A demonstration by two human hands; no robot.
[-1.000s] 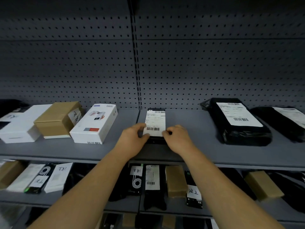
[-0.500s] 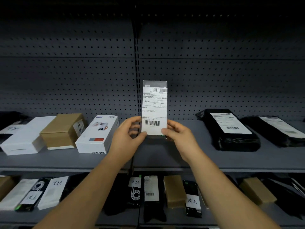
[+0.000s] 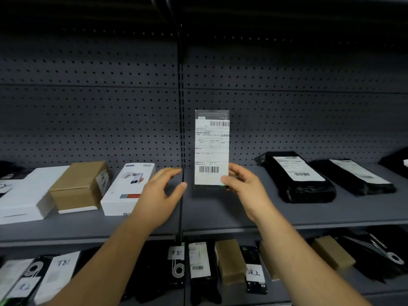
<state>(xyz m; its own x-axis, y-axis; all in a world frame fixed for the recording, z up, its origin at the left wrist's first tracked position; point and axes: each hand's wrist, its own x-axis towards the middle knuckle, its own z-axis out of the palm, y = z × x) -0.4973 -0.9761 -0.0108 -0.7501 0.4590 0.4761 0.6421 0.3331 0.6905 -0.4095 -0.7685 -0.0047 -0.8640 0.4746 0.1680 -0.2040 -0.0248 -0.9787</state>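
A slim dark package with a white shipping label (image 3: 211,151) stands upright in the air in front of the pegboard, above the grey shelf (image 3: 220,213). My right hand (image 3: 244,188) pinches its lower right corner between thumb and fingers. My left hand (image 3: 162,195) hovers just left of the package with fingers relaxed and apart from it, holding nothing.
On the shelf, left: a white power-bank box (image 3: 130,188), a brown carton (image 3: 79,186), a flat white box (image 3: 24,195). Right: black bagged parcels with labels (image 3: 295,175) (image 3: 353,175). A lower shelf (image 3: 209,268) holds several small packages. An upright post (image 3: 181,107) divides the pegboard.
The labelled package was lifted off the shelf and raised upright. My left hand has let go of it and now sits slightly apart; my right hand alone holds it.
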